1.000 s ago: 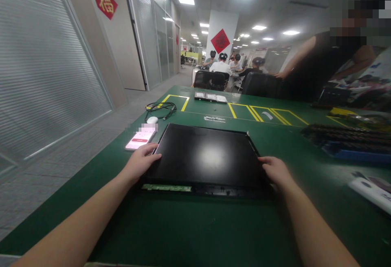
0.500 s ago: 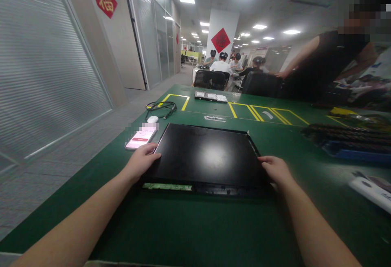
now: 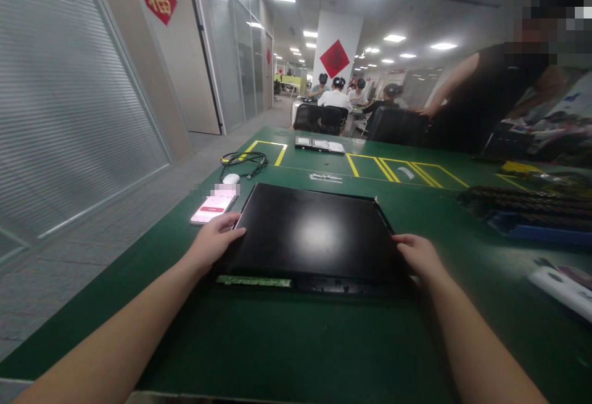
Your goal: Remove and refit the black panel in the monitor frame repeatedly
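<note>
A flat black panel (image 3: 311, 234) lies on the green table (image 3: 296, 342), with a green circuit strip (image 3: 253, 281) showing along its near edge. My left hand (image 3: 213, 242) grips the panel's left edge, fingers curled over it. On the right edge rests my right hand (image 3: 419, 255), its fingers wrapped down the side. Both hands sit near the panel's front corners.
A lit phone (image 3: 213, 209), a white mouse (image 3: 230, 179) and a coiled cable (image 3: 244, 161) lie left of the panel. Dark trays (image 3: 527, 210) sit at right, a white device (image 3: 562, 285) nearer. A person in black (image 3: 485, 105) leans at the far right; others sit beyond.
Nothing has moved except a slight shift of the camera; both hands stay on the panel's edges.
</note>
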Motion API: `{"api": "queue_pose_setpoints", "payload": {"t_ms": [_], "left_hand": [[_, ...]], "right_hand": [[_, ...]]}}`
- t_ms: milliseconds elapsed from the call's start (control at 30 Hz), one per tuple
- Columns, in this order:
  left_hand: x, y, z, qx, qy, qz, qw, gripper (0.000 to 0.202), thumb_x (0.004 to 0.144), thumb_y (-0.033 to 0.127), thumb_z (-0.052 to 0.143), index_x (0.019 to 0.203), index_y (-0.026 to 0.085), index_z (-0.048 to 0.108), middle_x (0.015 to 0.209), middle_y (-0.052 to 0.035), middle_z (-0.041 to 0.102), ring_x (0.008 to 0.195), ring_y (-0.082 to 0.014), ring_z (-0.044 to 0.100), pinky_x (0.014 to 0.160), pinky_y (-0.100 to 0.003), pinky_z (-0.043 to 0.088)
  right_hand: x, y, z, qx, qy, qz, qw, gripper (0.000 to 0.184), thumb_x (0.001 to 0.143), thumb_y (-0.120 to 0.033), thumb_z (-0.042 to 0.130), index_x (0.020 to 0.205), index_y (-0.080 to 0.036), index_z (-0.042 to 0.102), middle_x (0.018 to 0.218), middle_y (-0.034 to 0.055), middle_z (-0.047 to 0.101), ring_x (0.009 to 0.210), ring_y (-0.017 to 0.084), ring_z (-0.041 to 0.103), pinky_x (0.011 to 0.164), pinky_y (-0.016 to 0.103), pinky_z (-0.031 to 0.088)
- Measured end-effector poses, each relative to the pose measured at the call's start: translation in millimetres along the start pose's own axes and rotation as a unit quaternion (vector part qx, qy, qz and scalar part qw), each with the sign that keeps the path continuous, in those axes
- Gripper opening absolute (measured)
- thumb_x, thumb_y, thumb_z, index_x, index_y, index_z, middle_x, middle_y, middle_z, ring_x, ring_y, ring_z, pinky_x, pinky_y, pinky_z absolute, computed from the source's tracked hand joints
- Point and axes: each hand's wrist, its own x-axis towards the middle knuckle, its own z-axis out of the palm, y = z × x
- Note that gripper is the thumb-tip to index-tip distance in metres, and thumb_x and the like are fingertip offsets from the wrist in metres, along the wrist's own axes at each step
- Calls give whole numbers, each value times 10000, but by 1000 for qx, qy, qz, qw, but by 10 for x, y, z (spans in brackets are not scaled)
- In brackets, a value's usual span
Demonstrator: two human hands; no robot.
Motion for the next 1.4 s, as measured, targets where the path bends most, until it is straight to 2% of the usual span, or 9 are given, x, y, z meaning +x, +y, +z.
{"api": "queue_pose_setpoints", "payload": {"t_ms": [233, 400, 600, 833, 1100, 1300, 1400], "left_hand": [[5, 19, 4, 28, -12, 26, 999, 460, 528, 414, 817, 937, 207, 779, 1110, -96, 780, 1112, -366, 683, 1026, -476, 482], [25, -26, -2, 62, -31, 49, 996, 460, 569, 451, 758, 948, 191, 772, 1234, -120, 741, 1226, -376, 624, 1100, -483, 428], [56, -56, -9, 108, -15, 46, 993, 448, 579, 464, 720, 924, 185, 776, 1417, -148, 638, 1283, -386, 594, 1117, -463, 415], [68, -55, -18, 153, -10, 61, 986, 373, 608, 457, 704, 856, 189, 777, 1351, -151, 666, 1272, -390, 595, 1071, -433, 460], [92, -91, -24, 161, -15, 65, 985, 376, 603, 463, 703, 868, 207, 780, 1340, -126, 678, 1286, -378, 584, 1104, -436, 428], [108, -128, -13, 170, -32, 51, 984, 505, 628, 492, 659, 983, 148, 761, 1449, -193, 586, 1308, -400, 572, 1134, -460, 398], [87, -115, -28, 176, -55, 70, 980, 608, 673, 487, 652, 1174, 150, 715, 1462, -188, 572, 1333, -391, 548, 1130, -474, 403]], "right_hand": [[-33, -14, -13, -1, -4, 3, 1000, 426, 769, -95, 564, 1138, -126, 773, 919, 118, 779, 710, 177, 702, 607, 241, 502], [-43, -30, -35, -8, -19, -4, 1000, 455, 788, -88, 526, 1181, -119, 753, 961, 118, 776, 681, 157, 687, 576, 223, 480], [-21, 15, -39, -15, -29, -11, 999, 490, 765, -89, 531, 1206, -124, 744, 856, 101, 764, 606, 146, 647, 543, 222, 445], [35, 103, -19, -1, -34, -20, 999, 493, 765, -104, 538, 1213, -129, 743, 859, 99, 761, 623, 153, 653, 557, 234, 451], [24, 87, -36, 2, -43, -9, 999, 494, 767, -113, 543, 1224, -137, 727, 869, 98, 760, 568, 143, 619, 528, 237, 419], [-13, 62, -47, -5, -41, -18, 999, 480, 773, -125, 544, 1216, -135, 729, 794, 86, 744, 528, 141, 593, 507, 237, 401], [-21, 30, -56, -27, -39, -16, 999, 478, 778, -116, 539, 1214, -129, 734, 821, 93, 755, 550, 145, 613, 519, 235, 413]]}}
